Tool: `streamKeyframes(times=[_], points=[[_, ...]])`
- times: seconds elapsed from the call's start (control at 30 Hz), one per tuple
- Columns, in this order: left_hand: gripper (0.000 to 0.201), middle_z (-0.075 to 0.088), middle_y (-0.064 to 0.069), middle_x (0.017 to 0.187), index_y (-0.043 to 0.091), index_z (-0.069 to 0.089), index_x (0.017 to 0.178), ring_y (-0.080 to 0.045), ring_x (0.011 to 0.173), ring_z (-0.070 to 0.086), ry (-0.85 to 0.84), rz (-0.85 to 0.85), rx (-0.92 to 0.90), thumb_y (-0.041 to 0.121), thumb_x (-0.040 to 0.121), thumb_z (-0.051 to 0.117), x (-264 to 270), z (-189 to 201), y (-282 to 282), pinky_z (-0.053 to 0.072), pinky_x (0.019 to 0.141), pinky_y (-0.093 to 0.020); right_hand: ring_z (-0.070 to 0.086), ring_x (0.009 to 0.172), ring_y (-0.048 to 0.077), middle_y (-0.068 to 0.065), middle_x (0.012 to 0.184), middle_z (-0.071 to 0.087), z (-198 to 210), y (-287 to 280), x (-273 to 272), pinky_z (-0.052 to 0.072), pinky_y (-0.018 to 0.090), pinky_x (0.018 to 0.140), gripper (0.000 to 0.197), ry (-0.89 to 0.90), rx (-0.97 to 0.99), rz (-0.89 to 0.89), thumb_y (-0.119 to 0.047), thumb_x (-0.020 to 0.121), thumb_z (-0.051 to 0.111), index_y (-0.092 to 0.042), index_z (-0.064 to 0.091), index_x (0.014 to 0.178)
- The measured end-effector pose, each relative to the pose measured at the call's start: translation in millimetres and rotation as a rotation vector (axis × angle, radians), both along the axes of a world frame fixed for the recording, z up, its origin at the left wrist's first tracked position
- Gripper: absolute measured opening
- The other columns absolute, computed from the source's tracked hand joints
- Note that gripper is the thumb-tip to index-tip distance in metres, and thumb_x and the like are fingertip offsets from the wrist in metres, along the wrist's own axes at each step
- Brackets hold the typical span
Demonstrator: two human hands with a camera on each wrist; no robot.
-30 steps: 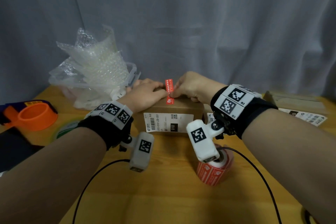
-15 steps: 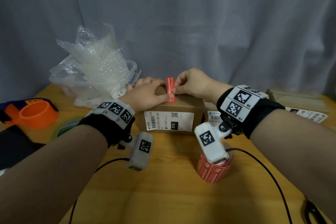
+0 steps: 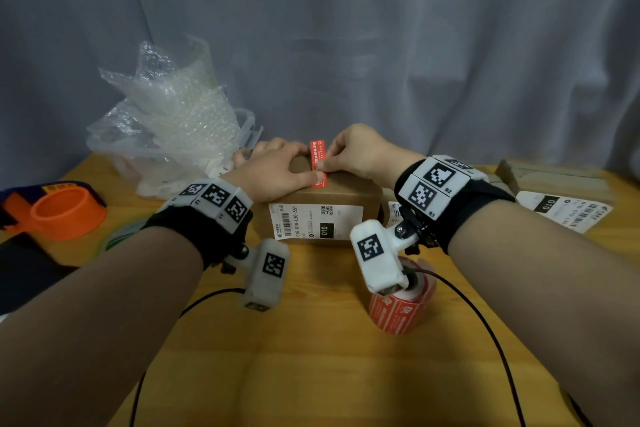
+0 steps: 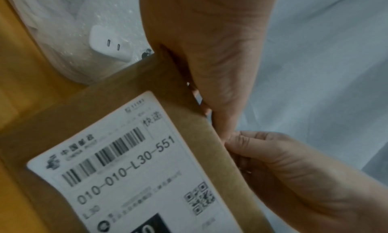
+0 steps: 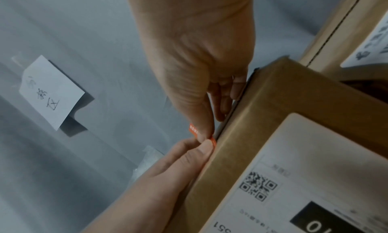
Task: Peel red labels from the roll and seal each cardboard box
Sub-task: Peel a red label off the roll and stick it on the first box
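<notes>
red label (image 3: 318,163) between both hands, seemingly pinched

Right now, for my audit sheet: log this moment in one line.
step: sealing | red label: half stuck on cardboard box | left hand: presses label | right hand: pinches label

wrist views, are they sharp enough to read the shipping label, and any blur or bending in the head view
Left wrist view: soft, yet the shipping label reads 010-010-L30-551; small print smears. Right wrist view: the label is dim, its QR code blurred; the red label barely peeks past the thumb. Head view: dim, even light; forearms bulge toward the edges; the orange tape dispenser is blurred.
</notes>
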State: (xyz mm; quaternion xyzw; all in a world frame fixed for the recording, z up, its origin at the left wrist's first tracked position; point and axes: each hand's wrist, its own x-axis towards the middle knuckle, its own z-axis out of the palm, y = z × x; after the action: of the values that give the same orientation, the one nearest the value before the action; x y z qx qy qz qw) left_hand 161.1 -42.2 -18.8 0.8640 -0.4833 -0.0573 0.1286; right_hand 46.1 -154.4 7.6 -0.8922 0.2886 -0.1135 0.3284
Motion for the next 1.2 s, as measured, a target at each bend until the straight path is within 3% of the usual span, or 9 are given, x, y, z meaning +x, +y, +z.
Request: streamKeyframes(times=[0.1,0.27,0.43,0.53,0.63,0.77,1.03,1.1,1.2], points=[[0.066,0.037,0.001,0.144,0.044,0.038,0.133,-0.023,0.138,0.027,0.032,0.008,0.02,0.072,0.075,0.051,0.9,2.8,-0.7,0.011,0.112,-0.055,0.055,0.065,0.009,0.0,0.07,0.061,-0.3,0.3,1.0,0.045,0.018,0.06,0.018,-0.02,0.046,-0.025,-0.025,0.077,0.075,-0.009,0.07,0.083],[0.062,0.037,0.002,0.143,0.047,0.04,0.13,-0.023,0.138,0.027,0.031,-0.007,0.014,0.073,0.074,0.05,1.4,1.5,-0.5,0.01,0.112,-0.056,0.056,0.063,0.01,0.001,0.067,0.061,0.4,-4.6,2.6,0.049,0.022,0.064,0.016,-0.107,0.112,-0.032,-0.02,0.076,0.076,-0.013,0.064,0.069],[0.055,0.049,0.007,0.13,0.042,0.051,0.123,-0.018,0.13,0.033,-0.145,-0.022,-0.166,0.07,0.075,0.051,-4.3,-3.8,6.9,0.014,0.11,-0.046,0.052,0.059,0.006,-0.003,0.065,0.057,4.0,-10.7,-1.2,0.044,0.016,0.058,0.012,-0.107,0.032,0.01,-0.016,0.082,0.071,-0.006,0.069,0.087],[0.037,0.057,0.013,0.113,0.036,0.064,0.108,-0.017,0.118,0.043,-0.34,-0.184,-0.365,0.058,0.08,0.056,-10.3,-3.7,17.7,0.015,0.094,-0.033,0.052,0.066,0.009,-0.006,0.066,0.055,3.8,-11.8,-3.5,0.042,0.015,0.06,0.007,-0.132,-0.007,0.051,-0.013,0.084,0.067,-0.008,0.066,0.089],[0.043,0.067,0.015,0.103,0.032,0.075,0.096,-0.018,0.106,0.052,-0.417,-0.39,-0.354,0.055,0.083,0.041,-10.3,-6.7,26.4,0.014,0.086,-0.031,0.053,0.074,0.012,-0.002,0.073,0.058,2.2,-10.2,-3.8,0.043,0.014,0.063,0.009,-0.155,-0.035,0.102,-0.01,0.085,0.066,-0.005,0.066,0.093],[0.049,0.07,0.013,0.105,0.029,0.074,0.103,-0.019,0.107,0.055,-0.434,-0.48,-0.3,0.057,0.084,0.039,-7.7,-9.6,32.8,0.017,0.089,-0.034,0.054,0.077,0.012,0.004,0.087,0.06,-1.7,-10.5,-3.6,0.043,0.014,0.064,0.012,-0.165,-0.057,0.101,-0.01,0.086,0.065,-0.005,0.066,0.096],[0.057,0.067,0.012,0.114,0.026,0.071,0.109,-0.017,0.116,0.05,-0.386,-0.43,-0.316,0.064,0.082,0.038,-11.7,-18.3,34.0,0.023,0.097,-0.041,0.049,0.061,0.003,-0.009,0.071,0.054,-2.5,-15.6,4.9,0.037,0.001,0.047,0.023,-0.047,-0.125,0.103,-0.019,0.077,0.075,-0.008,0.065,0.094],[0.056,0.067,0.012,0.114,0.026,0.07,0.11,-0.017,0.116,0.05,-0.384,-0.421,-0.332,0.063,0.083,0.037,-12.2,-20.2,34.8,0.024,0.098,-0.042,0.048,0.06,0.002,-0.01,0.069,0.053,-1.8,-15.6,8.1,0.038,0.003,0.046,0.026,-0.001,-0.14,0.097,-0.021,0.077,0.076,-0.007,0.065,0.096],[0.055,0.067,0.011,0.116,0.026,0.068,0.112,-0.015,0.118,0.048,-0.363,-0.411,-0.338,0.061,0.083,0.037,-12.3,-20.5,33.9,0.02,0.099,-0.04,0.054,0.069,0.01,-0.001,0.078,0.061,-1.4,-16.9,11.0,0.04,0.013,0.056,0.028,0.012,-0.118,0.078,-0.022,0.078,0.074,-0.003,0.067,0.098]])
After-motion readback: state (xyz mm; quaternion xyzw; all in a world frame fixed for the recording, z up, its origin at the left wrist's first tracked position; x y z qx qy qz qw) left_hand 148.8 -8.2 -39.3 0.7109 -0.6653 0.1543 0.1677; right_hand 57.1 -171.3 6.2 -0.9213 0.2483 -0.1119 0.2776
